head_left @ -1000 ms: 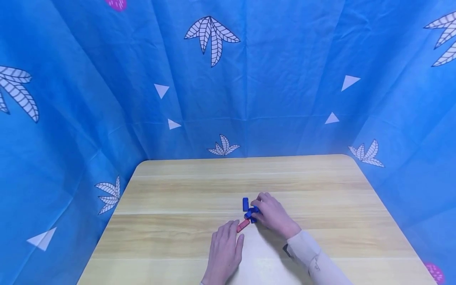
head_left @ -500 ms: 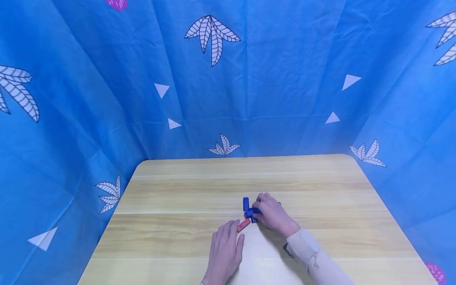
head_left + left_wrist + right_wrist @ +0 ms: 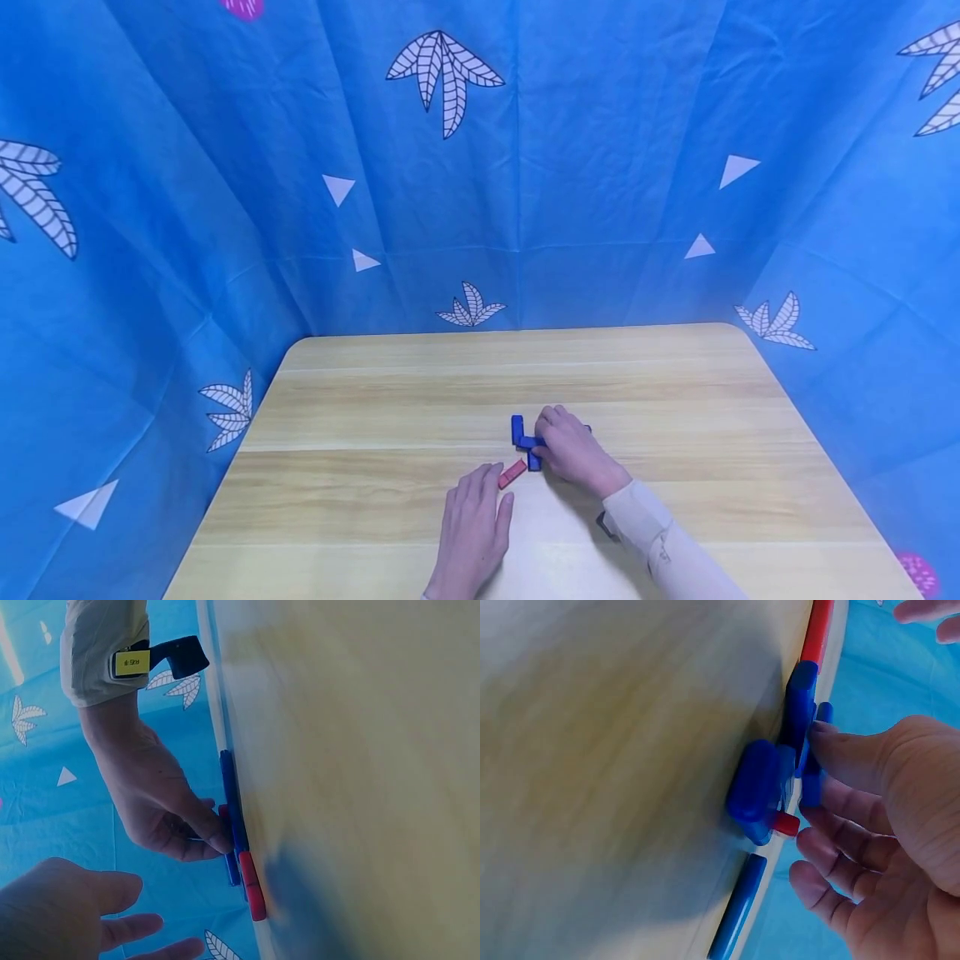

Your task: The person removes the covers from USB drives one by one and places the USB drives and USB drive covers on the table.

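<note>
My right hand (image 3: 577,450) pinches a blue block (image 3: 811,787) between thumb and forefinger, low over a small cluster of blue blocks. One blue block (image 3: 517,430) lies lengthwise just left of the fingers, and another blue block (image 3: 534,461) sits nearer me below them. A red block (image 3: 512,474) lies at a slant between the two hands. My left hand (image 3: 474,529) rests beside that red block with its fingers loosely extended; in the left wrist view its fingers hold nothing. A small red piece (image 3: 785,823) shows among the blue blocks, partly hidden.
A wooden tabletop (image 3: 360,417) with rounded far corners carries everything. Blue patterned cloth (image 3: 600,167) hangs behind it and on both sides. One more blue block (image 3: 737,907) lies apart from the cluster, mostly hidden by the right hand in the head view.
Under my right hand, the pinched blue block has turned from slanted to nearly crosswise and shifted slightly away, meeting the lengthwise blue block. My left hand and the red block have stayed put.
</note>
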`<action>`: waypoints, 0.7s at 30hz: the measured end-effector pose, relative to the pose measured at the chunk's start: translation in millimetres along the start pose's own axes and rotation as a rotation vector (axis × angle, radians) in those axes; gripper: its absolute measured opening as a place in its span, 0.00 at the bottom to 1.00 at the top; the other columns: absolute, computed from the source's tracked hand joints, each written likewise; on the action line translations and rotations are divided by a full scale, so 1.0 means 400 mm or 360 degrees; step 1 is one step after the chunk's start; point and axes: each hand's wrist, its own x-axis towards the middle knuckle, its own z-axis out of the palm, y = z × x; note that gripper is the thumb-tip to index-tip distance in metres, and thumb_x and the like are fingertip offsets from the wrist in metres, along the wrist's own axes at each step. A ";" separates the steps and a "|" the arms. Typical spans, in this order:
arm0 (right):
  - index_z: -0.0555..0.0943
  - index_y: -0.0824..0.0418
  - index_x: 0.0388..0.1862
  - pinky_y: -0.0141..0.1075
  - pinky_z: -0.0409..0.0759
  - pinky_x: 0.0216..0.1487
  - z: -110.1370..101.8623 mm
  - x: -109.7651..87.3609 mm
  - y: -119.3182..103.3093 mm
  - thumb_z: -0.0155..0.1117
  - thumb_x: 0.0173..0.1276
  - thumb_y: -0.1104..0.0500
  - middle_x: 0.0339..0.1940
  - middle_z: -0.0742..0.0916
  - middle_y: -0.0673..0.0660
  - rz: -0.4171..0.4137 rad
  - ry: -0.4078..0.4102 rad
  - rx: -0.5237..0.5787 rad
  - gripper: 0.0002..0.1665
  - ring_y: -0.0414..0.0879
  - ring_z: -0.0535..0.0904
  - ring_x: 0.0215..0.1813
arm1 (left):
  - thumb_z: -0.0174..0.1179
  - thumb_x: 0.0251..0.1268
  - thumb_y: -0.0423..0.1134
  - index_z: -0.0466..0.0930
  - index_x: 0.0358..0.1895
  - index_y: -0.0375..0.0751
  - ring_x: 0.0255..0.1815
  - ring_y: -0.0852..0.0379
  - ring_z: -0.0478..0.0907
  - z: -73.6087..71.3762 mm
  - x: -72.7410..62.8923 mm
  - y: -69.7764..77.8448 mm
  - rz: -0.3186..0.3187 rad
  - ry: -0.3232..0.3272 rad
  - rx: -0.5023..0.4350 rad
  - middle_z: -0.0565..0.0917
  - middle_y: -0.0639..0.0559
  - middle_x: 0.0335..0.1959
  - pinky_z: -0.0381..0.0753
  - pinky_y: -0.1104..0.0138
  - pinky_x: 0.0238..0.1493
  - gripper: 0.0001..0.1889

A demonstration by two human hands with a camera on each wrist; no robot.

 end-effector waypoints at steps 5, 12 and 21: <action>0.80 0.59 0.36 0.36 0.77 0.40 -0.006 -0.003 -0.001 0.71 0.67 0.60 0.30 0.80 0.47 0.0073 0.0063 0.0113 0.07 0.41 0.71 0.36 | 0.61 0.71 0.45 0.76 0.63 0.42 0.58 0.49 0.80 0.000 0.002 -0.001 0.0007 0.0023 -0.0011 0.83 0.46 0.57 0.80 0.55 0.52 0.21; 0.77 0.56 0.34 0.32 0.73 0.35 -0.027 -0.002 0.001 0.68 0.70 0.61 0.25 0.77 0.44 0.0138 0.0119 0.0179 0.07 0.39 0.69 0.31 | 0.62 0.70 0.44 0.76 0.63 0.41 0.58 0.48 0.80 -0.003 0.013 -0.001 0.0014 0.0062 -0.0030 0.84 0.45 0.57 0.81 0.54 0.52 0.22; 0.76 0.57 0.36 0.30 0.70 0.32 -0.051 -0.009 -0.006 0.67 0.70 0.63 0.26 0.74 0.45 0.0107 0.0211 0.0176 0.07 0.39 0.66 0.31 | 0.65 0.66 0.43 0.77 0.62 0.41 0.55 0.49 0.82 -0.019 0.052 -0.001 0.0070 0.0157 -0.0002 0.85 0.46 0.55 0.82 0.56 0.50 0.23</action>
